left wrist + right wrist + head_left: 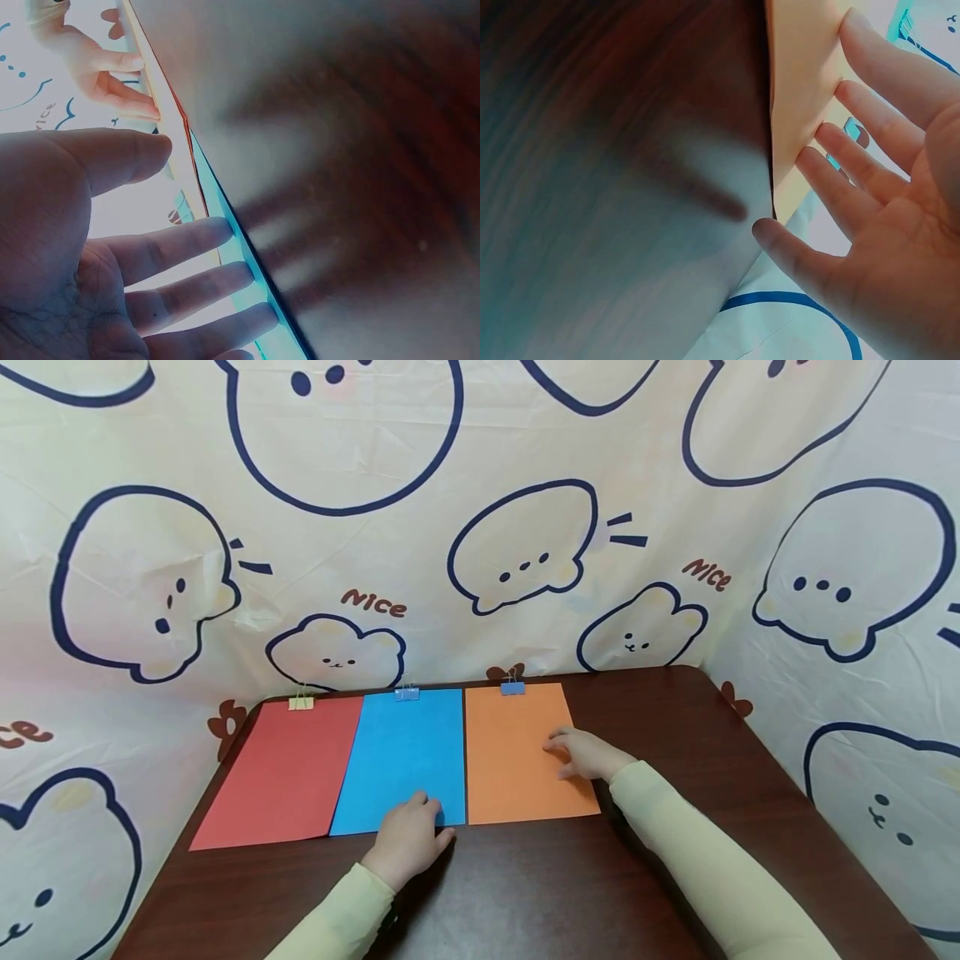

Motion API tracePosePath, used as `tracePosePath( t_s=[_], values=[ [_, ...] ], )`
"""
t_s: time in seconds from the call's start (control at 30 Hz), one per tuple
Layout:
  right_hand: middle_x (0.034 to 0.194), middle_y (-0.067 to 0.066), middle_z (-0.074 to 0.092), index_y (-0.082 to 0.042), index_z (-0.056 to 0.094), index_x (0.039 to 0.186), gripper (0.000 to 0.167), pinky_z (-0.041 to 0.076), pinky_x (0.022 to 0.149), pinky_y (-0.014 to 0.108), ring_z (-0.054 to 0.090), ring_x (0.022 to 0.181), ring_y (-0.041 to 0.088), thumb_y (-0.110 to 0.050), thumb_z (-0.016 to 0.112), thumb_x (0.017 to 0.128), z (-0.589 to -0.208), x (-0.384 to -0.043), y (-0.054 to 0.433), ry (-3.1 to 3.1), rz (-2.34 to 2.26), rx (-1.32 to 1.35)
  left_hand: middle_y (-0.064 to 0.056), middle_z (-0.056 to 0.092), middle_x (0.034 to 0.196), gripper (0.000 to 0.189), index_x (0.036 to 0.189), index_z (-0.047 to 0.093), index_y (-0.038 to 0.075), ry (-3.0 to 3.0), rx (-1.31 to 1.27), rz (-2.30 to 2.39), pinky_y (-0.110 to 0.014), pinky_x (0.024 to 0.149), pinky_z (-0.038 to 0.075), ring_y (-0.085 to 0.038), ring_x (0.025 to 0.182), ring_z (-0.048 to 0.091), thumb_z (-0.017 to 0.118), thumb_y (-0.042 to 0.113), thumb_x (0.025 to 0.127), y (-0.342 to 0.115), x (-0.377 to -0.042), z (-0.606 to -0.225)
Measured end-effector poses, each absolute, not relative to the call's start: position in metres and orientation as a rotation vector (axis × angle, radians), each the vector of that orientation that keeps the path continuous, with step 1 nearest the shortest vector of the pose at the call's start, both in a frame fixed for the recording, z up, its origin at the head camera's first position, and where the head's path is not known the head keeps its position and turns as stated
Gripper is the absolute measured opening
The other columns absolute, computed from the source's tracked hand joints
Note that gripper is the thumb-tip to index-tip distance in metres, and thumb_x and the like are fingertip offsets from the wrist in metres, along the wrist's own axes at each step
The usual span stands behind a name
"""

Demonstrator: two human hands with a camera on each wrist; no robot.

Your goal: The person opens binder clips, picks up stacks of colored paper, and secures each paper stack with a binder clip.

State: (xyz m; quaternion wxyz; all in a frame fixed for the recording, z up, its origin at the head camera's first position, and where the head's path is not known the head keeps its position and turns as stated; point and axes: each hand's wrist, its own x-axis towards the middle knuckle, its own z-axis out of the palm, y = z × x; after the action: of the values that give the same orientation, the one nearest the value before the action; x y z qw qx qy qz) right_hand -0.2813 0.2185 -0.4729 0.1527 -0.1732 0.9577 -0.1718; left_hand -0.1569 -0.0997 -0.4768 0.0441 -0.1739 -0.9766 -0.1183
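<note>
Three paper sheets lie side by side on a dark brown table: a red sheet (277, 777), a blue sheet (408, 743) and an orange sheet (510, 760). My left hand (408, 839) is at the front edge of the blue sheet, its fingers spread and holding nothing. In the left wrist view, several fingertips (238, 274) of it reach the blue edge. My right hand (588, 753) is over the right part of the orange sheet. The right wrist view shows its fingertips (823, 133) resting on the orange paper, with the little finger or thumb beyond the edge.
A yellow binder clip (301, 702) grips the red sheet's far edge. Blue binder clips (513, 688) sit on the far edges of the other two. Behind the table (540, 893) hangs a white cloth (420, 552) with cartoon bear outlines, which also runs along both sides.
</note>
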Motion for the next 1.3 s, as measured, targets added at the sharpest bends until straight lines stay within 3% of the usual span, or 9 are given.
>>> tracePosePath(
  t_s=[1.1, 1.3],
  values=[
    [0.161, 0.015, 0.042, -0.008, 0.058, 0.146, 0.055, 0.03, 0.123, 0.052, 0.036, 0.151, 0.037, -0.012, 0.075, 0.095, -0.478, -0.285, 0.216, 2.732, -0.521, -0.489, -0.006, 0.054, 0.084, 0.03, 0.096, 0.068, 0.003, -2.988, -0.525, -0.356, -0.037, 0.059, 0.05, -0.019, 0.064, 0.052, 0.081, 0.029, 0.088, -0.099, -0.16, -0.478],
    [0.163, 0.017, 0.04, -0.01, 0.055, 0.149, 0.052, 0.03, 0.12, 0.062, 0.038, 0.15, 0.039, -0.019, 0.069, 0.1, -0.477, -0.273, 0.222, 2.795, -0.447, -0.589, -0.008, 0.058, 0.091, 0.029, 0.099, 0.069, 0.003, -3.03, -0.511, -0.487, -0.04, 0.065, 0.051, -0.022, 0.074, 0.055, 0.079, 0.028, 0.09, -0.101, -0.163, -0.48]
  ],
)
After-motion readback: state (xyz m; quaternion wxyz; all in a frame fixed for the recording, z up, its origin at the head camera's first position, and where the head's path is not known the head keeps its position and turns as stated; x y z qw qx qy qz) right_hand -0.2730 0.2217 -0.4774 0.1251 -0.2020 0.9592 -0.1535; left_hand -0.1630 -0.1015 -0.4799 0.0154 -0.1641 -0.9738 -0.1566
